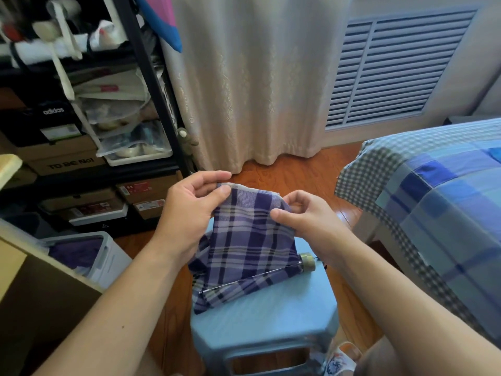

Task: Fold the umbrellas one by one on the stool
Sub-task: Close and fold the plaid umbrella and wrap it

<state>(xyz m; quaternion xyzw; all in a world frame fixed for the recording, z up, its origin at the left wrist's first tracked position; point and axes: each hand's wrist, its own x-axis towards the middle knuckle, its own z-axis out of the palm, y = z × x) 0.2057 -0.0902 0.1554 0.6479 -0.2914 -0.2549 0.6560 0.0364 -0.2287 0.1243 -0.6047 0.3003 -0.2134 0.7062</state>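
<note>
On the blue stool [260, 318] at lower centre, the plaid umbrella [244, 253] lies collapsed but loose; left hand [189, 207] and right hand [311, 221] pinch its upper canopy edge, pleating unfinished

A bedroom in someone's home. A bed [444, 202] with a blue patchwork quilt stands at the right, cream curtains [252, 77] hang to the wood floor [298, 169], and a louvred vent [387, 69] is set in the wall beside them. At the left a black shelf [146, 77] is crammed with shoe boxes [67, 156] and bags. A storage bin [89, 253] stands on the floor near it.
</note>
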